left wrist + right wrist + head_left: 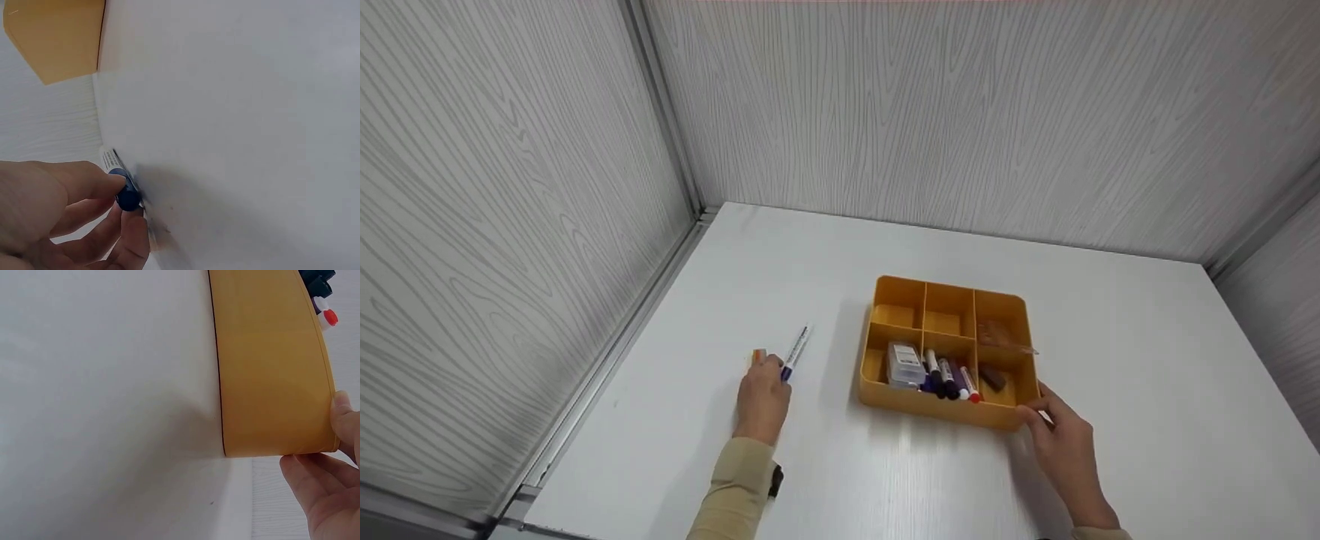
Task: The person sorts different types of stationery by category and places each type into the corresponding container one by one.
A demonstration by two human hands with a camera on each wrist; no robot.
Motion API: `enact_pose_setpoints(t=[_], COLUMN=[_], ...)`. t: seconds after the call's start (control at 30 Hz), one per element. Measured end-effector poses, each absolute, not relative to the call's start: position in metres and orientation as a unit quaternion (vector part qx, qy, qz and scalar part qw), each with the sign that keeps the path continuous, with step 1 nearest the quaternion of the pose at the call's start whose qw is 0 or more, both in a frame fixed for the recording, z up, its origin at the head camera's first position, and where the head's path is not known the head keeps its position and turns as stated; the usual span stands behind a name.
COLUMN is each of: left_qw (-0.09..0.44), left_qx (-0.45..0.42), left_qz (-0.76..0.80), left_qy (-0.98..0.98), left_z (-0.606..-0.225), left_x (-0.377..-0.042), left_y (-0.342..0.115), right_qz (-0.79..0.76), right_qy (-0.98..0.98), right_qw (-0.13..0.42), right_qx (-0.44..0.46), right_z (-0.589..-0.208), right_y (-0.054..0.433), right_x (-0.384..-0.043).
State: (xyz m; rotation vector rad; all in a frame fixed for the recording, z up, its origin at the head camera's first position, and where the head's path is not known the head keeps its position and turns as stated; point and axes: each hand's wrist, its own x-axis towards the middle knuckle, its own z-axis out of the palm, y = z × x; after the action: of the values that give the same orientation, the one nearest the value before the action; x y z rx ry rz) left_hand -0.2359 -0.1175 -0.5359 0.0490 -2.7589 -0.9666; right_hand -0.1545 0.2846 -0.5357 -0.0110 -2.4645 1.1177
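Note:
In the head view my left hand [763, 397] is on the white table, left of the box. Its thumb and fingers pinch the blue cap of a white whiteboard marker [112, 160], whose barrel [799, 345] points away. Just beyond the fingers lies a small orange-and-white item [759, 355], partly hidden by the hand. My right hand [1061, 439] grips the near right corner of a yellow compartment box [937, 409], thumb at the rim and fingers along the outer side.
Inside the box are a clear plastic case [905, 364], several markers [947, 377], a dark brown block [992, 378] and a transparent flat piece [1003, 337]. Pale wood-grain panels [922, 112] enclose the table [810, 465] at the back and sides.

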Motion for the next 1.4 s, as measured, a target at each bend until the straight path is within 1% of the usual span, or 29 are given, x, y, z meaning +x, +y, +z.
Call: enact_pose_setpoints(t=[0.2, 0.33, 0.47, 0.63, 0.73, 1.03, 1.4], left_qw=[0.063, 0.052, 0.077, 0.149, 0.177, 0.190, 0.225], left_qx=[0.034, 0.038, 0.023, -0.011, -0.033, -0.091, -0.183], left_qz=[-0.387, -0.408, -0.406, -0.379, -0.369, -0.377, -0.350], left_qy=[-0.919, -0.911, -0.910, -0.913, -0.912, -0.902, -0.891], left_z=[-0.532, -0.522, -0.509, -0.493, -0.484, -0.466, -0.456], left_x=[-0.235, -0.236, -0.234, -0.231, -0.228, -0.217, -0.207], left_y=[-0.116, -0.111, -0.102, -0.088, -0.080, -0.059, -0.032], right_qz=[0.398, 0.399, 0.397, 0.395, 0.393, 0.403, 0.395], right_qy=[-0.893, -0.893, -0.895, -0.892, -0.892, -0.895, -0.893], right_qw=[0.212, 0.206, 0.204, 0.219, 0.221, 0.189, 0.215], right_qx=[-0.013, -0.021, -0.024, -0.011, -0.008, -0.036, -0.018], right_z=[-0.535, -0.534, -0.534, -0.535, -0.536, -0.533, -0.537], right_y=[0.285, 0.285, 0.285, 0.285, 0.285, 0.283, 0.284], right_x=[-0.154, -0.155, -0.155, -0.154, -0.154, -0.154, -0.154])
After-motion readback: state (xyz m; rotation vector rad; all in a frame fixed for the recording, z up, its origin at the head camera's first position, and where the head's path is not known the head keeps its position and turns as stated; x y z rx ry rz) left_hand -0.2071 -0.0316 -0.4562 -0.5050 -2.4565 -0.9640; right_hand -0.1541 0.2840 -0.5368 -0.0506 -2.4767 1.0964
